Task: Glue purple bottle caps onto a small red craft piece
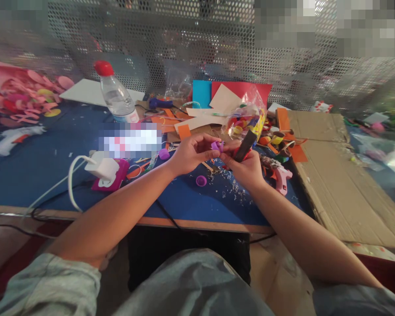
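Observation:
My left hand (192,152) pinches a small purple plastic piece (217,146), which looks like a cut bottle cap, between thumb and fingertips. Close against it on the right, my right hand (245,166) is closed around a black-and-red tool (245,146). Its thick black end points up and away; its working end is hidden by my fingers. Below the hands a purple cap (201,180) lies on the blue tabletop (191,204). Another purple cap (164,154) rests beside my left wrist. Pale shavings (237,192) are scattered under my right hand.
A pink glue gun (283,179) lies right of my right hand, near a cardboard sheet (335,175). At left are a red-capped bottle (118,96), a white charger (103,169) with a cable, and a white glue gun (16,138). Behind are coloured papers (242,90).

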The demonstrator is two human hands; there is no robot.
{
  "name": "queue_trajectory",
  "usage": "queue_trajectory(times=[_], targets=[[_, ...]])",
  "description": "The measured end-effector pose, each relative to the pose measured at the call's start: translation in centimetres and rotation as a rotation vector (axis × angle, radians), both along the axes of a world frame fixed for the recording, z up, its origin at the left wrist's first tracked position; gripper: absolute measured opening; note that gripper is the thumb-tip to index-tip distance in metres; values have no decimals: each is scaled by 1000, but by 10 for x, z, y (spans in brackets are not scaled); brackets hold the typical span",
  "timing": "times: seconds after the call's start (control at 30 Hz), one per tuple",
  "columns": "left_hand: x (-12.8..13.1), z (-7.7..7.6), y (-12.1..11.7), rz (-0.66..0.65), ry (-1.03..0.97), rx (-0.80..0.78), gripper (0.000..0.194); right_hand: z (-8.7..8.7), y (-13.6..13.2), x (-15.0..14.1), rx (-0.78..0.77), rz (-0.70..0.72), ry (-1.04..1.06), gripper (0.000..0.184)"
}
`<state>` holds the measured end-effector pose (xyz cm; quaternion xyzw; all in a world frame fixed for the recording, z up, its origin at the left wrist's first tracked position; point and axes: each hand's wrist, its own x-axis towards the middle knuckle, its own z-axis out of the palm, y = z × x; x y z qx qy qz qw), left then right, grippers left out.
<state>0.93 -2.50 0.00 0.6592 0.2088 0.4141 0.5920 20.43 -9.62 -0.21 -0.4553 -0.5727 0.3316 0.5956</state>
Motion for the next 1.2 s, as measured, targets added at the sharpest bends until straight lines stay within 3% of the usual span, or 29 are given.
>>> queue_trajectory(times=[0.17, 0.47, 0.67, 0.77, 0.97, 1.2], targets=[[2, 1, -4, -12, 47, 12, 61, -3, 2, 2, 56, 5, 8, 26], [2, 0, -4, 11, 74, 123, 49, -4, 3, -4, -87, 92, 225, 27], [4, 0, -9, 132, 94, 365, 43, -4, 3, -9, -129, 120, 359, 30], [5, -1, -9, 175, 73, 412, 44, -4, 3, -8, -118, 85, 336, 33], [5, -4, -6, 124, 70, 380, 44, 1, -2, -4, -8, 22, 61, 31], [6, -4, -11, 201, 72, 510, 38, -8, 2, -6, -103, 31, 204, 38]])
